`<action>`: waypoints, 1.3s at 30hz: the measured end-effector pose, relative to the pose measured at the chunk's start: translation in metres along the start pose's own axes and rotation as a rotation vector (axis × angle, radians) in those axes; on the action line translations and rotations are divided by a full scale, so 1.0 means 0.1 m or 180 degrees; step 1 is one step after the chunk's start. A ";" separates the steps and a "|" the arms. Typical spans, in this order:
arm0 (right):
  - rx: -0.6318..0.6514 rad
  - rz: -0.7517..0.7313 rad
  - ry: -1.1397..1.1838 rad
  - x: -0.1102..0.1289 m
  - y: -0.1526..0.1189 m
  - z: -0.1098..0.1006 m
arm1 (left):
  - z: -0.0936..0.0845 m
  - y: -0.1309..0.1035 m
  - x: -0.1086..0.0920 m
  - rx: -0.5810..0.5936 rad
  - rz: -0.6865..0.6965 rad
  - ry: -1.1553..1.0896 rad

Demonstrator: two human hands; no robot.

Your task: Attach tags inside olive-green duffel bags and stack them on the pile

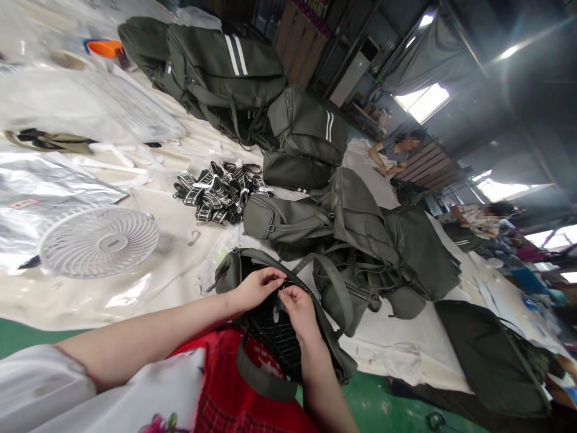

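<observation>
A creased cream sheet covers the worktop (175,300). Smooth olive bags (369,222) heap well right of the fan (99,240), crowding the open bag (270,331), which is dark and ribbed inside and nearer its right. The fan is round, slatted white plastic; beyond its right lie bundled, printed straps (220,192). Left hand (256,291) and right hand (298,308) pinch the open bag's mouth, exact part too small to tell.

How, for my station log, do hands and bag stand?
Left hand, right hand close together over open bag. Dark lining showing. More bags crowd beyond.
</observation>
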State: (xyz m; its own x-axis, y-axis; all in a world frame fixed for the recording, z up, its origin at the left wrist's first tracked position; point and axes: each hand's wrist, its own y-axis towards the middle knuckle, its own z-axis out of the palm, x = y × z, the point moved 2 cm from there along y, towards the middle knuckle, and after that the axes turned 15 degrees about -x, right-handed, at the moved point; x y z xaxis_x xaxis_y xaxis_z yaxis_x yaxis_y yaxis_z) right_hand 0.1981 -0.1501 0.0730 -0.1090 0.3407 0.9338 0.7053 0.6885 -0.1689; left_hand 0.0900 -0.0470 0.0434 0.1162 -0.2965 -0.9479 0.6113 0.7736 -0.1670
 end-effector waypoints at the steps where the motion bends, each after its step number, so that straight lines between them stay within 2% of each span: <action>1: -0.0066 0.0017 0.0067 -0.01 0.01 -0.01 | 0.00 0.00 0.01 0.0059 -0.0028 0.0074; 4: -0.0100 0.0050 0.0199 -0.03 0.02 -0.02 | 0.00 -0.01 0.07 0.0524 -0.0216 0.0235; 6: -0.0095 0.0044 0.0211 -0.03 0.02 -0.02 | 0.00 -0.01 0.12 0.0762 -0.0083 0.0413; 8: -0.0119 0.0043 0.0219 -0.03 0.02 -0.01 | -0.01 0.00 0.17 0.0820 0.0120 0.0589; 11: -0.0137 0.0076 0.0208 -0.03 0.01 -0.02 | -0.03 0.03 0.22 0.0629 0.0088 0.0579; 16: 0.0141 -0.0206 0.0429 -0.02 -0.03 -0.12 | -0.10 0.05 0.19 -0.0007 -0.0519 -0.0013; 19: 0.0155 -0.0274 0.0338 -0.07 -0.04 -0.20 | -0.12 0.04 0.12 0.0025 -0.0721 -0.0357; 22: -0.0173 -0.0400 -0.0034 -0.14 -0.03 -0.27 | -0.11 0.02 0.10 0.0168 -0.0915 -0.0472; 25: -0.0276 -0.0626 -0.0481 -0.18 -0.01 -0.31 | -0.10 0.02 0.11 0.0183 -0.1034 -0.0501; 33: -0.0701 -0.1791 -0.2306 -0.09 0.03 -0.46 | -0.09 0.02 0.16 0.0107 -0.0728 -0.0126; 36: -0.0645 -0.1641 -0.2415 -0.06 0.02 -0.45 | -0.08 0.01 0.19 0.0068 -0.0728 -0.0078; 39: -0.0342 -0.1072 -0.1697 -0.05 -0.02 -0.38 | -0.07 0.01 0.21 0.0117 -0.0607 -0.0060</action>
State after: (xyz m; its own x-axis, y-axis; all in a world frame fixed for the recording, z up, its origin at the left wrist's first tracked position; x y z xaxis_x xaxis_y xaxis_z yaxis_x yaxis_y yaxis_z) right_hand 0.2242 -0.1776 0.0810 -0.6510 0.4075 0.6405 0.6348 0.7549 0.1649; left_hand 0.0877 -0.0484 0.0213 0.0100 -0.4466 -0.8947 0.6519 0.6814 -0.3329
